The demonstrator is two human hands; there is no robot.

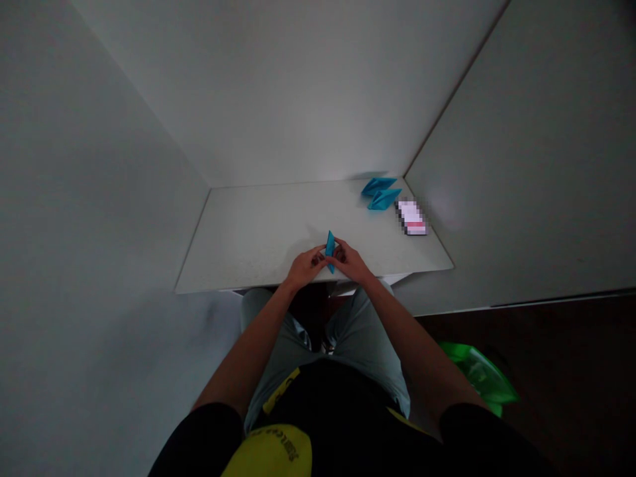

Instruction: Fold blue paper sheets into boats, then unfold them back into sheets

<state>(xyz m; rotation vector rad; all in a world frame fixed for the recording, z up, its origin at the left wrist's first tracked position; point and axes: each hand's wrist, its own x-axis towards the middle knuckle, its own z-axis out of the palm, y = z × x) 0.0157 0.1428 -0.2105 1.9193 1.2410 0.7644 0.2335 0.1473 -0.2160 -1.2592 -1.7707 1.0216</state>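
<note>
A white counter (pixel 238 245) is seen from above. A folded blue paper (pixel 330 252) is held closed, pinched upright between the left grip (pixel 309 266) and right grip (pixel 350 261). Two blue paper folds (pixel 381 193) and a pixelated pink-white packet (pixel 411 217) are laid beyond the right grip.

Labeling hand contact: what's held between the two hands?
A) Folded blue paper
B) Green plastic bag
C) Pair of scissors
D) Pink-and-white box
A. The folded blue paper stands upright, pinched between the left hand and right hand, just above the white tabletop.
</note>
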